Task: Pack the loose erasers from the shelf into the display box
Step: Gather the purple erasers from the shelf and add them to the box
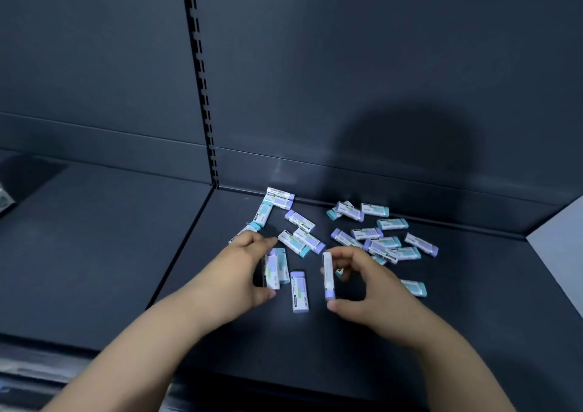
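**Q:** Right hand, what's the grip?
**A:** My right hand [362,282] pinches one purple-tipped eraser [328,273] by its ends, thumb under the purple end and fingers on the far end. It's turned on its narrow edge. Can't tell whether it's touching the shelf or lifted off it.

**Q:** Left?
**A:** My left hand [239,273] is curled round a small stack of erasers [273,271], thumb at the near end and fingers over the far end. Count is unclear, two or three.

**Q:** Between the hands?
**A:** One flat eraser [299,292], purple, label up, lying on the shelf [315,348]. Neither hand touches it.

**Q:** The rest?
**A:** Loose erasers [381,244] are scattered past my fingers, teal and purple mixed. They're thickest on the right, and some overlap. A far cluster [279,197] sits against the back wall [347,65]. One teal eraser [415,287] lies alone, just right of my right hand.

**Q:** Surroundings?
**A:** Dark shelf and dark back wall, with a slotted post [202,80] running up it on the left.
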